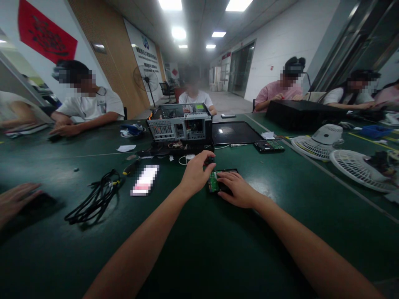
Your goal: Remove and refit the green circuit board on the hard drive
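My left hand (pixel 196 172) is above the far left corner of a hard drive (pixel 213 182), with thumb and forefinger closed on a small dark object (pixel 211 159). Its kind is too small and dark to make out. My right hand (pixel 238 190) grips the hard drive against the table, fingers across its top and thumb along the near side. A green circuit board shows on the drive's left part, and the hand covers much of the rest. Just beyond my hands stands an opened computer case (pixel 165 129), its inner metal frame facing me.
Left lie a phone (pixel 145 180), coiled black cables (pixel 96 199) and a yellow-handled tool (pixel 130 167). Beyond my right hand are a black panel (pixel 235 132) and another circuit-board drive (pixel 269 145). White fan parts (pixel 324 141) sit right. A co-worker's hand (pixel 18 201) reaches in left; other people sit around.
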A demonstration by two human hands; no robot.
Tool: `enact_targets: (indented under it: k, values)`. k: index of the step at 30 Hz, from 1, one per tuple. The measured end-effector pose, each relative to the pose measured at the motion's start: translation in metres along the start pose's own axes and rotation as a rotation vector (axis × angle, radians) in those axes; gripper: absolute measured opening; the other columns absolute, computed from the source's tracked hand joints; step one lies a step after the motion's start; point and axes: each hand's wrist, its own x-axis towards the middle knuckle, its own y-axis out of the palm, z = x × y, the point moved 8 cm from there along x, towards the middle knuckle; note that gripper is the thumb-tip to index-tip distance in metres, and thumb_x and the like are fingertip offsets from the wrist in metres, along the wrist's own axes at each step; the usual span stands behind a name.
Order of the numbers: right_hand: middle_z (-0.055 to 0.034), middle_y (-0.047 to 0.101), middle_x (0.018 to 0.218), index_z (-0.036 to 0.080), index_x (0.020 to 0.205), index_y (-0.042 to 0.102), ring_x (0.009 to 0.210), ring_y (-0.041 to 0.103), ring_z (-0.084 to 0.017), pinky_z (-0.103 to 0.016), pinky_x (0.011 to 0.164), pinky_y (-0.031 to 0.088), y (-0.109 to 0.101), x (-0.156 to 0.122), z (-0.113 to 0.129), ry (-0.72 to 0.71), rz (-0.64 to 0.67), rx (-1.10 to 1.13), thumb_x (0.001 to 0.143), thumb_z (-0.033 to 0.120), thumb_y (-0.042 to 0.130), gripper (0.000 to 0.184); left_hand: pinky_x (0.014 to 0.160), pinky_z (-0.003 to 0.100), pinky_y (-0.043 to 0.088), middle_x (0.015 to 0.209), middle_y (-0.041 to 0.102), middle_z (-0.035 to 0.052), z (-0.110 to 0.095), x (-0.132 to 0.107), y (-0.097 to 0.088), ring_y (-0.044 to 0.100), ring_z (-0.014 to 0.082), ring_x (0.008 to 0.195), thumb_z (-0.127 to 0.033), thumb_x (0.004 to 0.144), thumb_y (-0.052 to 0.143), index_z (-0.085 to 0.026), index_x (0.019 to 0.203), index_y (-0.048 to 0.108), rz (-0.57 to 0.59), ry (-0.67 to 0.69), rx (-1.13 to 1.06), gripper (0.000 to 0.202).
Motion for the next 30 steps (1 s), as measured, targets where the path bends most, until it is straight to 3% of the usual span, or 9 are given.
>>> enact_targets:
  k: [3, 5, 10, 13, 15, 21, 30]
  values:
    - [-0.0138, 0.053, 0.151, 0.020, 0.139, 0.056, 0.144, 0.043, -0.030, -0.054, 0.119, 0.029, -0.007, 0.000, -0.011, 0.046, -0.046, -0.039, 0.098, 0.046, 0.054, 0.048, 0.085, 0.035, 0.057, 0.103, 0.069, 0.0012, 0.000, 0.000, 0.000, 0.067, 0.0174, 0.090, -0.012, 0.089, 0.065, -0.026, 0.114, 0.061, -0.002, 0.005, 0.003, 0.028]
    - [-0.0142, 0.053, 0.151, 0.019, 0.140, 0.056, 0.143, 0.043, -0.030, -0.054, 0.118, 0.030, -0.016, -0.003, -0.033, 0.129, -0.112, -0.094, 0.101, 0.045, 0.048, 0.047, 0.086, 0.035, 0.057, 0.104, 0.069, 0.0011, 0.000, 0.000, -0.001, 0.067, 0.0174, 0.090, -0.012, 0.090, 0.066, -0.026, 0.114, 0.061, -0.001, 0.006, 0.013, 0.028]
    - [-0.0182, 0.061, 0.139, 0.014, 0.136, 0.061, 0.130, 0.052, -0.034, -0.054, 0.111, 0.037, -0.044, -0.038, -0.131, 0.530, -0.259, -0.302, 0.098, 0.033, 0.044, 0.045, 0.086, 0.037, 0.058, 0.103, 0.068, 0.0017, 0.000, -0.001, -0.002, 0.066, 0.0182, 0.090, -0.014, 0.091, 0.066, -0.026, 0.115, 0.061, -0.001, 0.005, 0.027, 0.028]
    - [-0.0191, 0.058, 0.141, 0.012, 0.133, 0.062, 0.128, 0.051, -0.036, -0.054, 0.108, 0.037, -0.046, -0.066, -0.180, 0.776, -0.198, -0.404, 0.099, 0.037, 0.040, 0.048, 0.086, 0.039, 0.058, 0.103, 0.068, 0.0026, -0.001, -0.002, -0.003, 0.066, 0.0190, 0.090, -0.015, 0.091, 0.065, -0.026, 0.115, 0.061, -0.003, 0.002, 0.014, 0.027]
    - [-0.0173, 0.055, 0.146, 0.014, 0.134, 0.061, 0.127, 0.049, -0.040, -0.057, 0.102, 0.041, -0.041, -0.079, -0.198, 0.872, -0.132, -0.409, 0.100, 0.042, 0.036, 0.050, 0.085, 0.039, 0.058, 0.102, 0.068, 0.0027, -0.002, -0.001, -0.003, 0.066, 0.0192, 0.090, -0.015, 0.091, 0.065, -0.025, 0.115, 0.061, -0.003, -0.002, 0.008, 0.026]
    - [-0.0110, 0.052, 0.151, 0.021, 0.135, 0.062, 0.127, 0.045, -0.039, -0.057, 0.099, 0.041, -0.032, -0.080, -0.199, 0.899, -0.023, -0.442, 0.102, 0.044, 0.031, 0.050, 0.087, 0.037, 0.057, 0.102, 0.068, 0.0021, -0.001, -0.001, -0.005, 0.066, 0.0182, 0.090, -0.015, 0.091, 0.065, -0.024, 0.115, 0.061, -0.007, -0.031, 0.002, 0.026]
    - [-0.0125, 0.062, 0.140, 0.019, 0.128, 0.067, 0.121, 0.051, -0.035, -0.048, 0.097, 0.043, -0.040, -0.079, -0.196, 0.903, -0.044, -0.467, 0.100, 0.035, 0.038, 0.043, 0.088, 0.036, 0.055, 0.104, 0.067, 0.0019, -0.002, 0.001, -0.012, 0.065, 0.0182, 0.092, -0.017, 0.092, 0.065, -0.024, 0.114, 0.061, -0.051, -0.048, 0.037, 0.024]
